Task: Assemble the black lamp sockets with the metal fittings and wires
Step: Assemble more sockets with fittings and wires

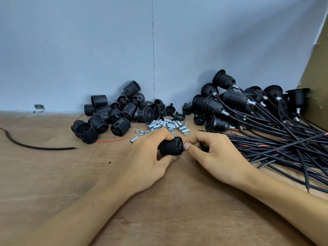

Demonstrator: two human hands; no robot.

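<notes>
1. Centrally, the left hand grips a socket, long axis left-right, terminal end facing the right hand, whose thumb touches it; its grasp is unclear.
2. Leftward, bare desk; rightward, wires crowd close.
3. Beyond, metal fittings.

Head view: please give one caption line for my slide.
Left hand grips a threaded black socket body while the right hand pinches at its end, beside metal fittings and finished wired sockets.
</notes>
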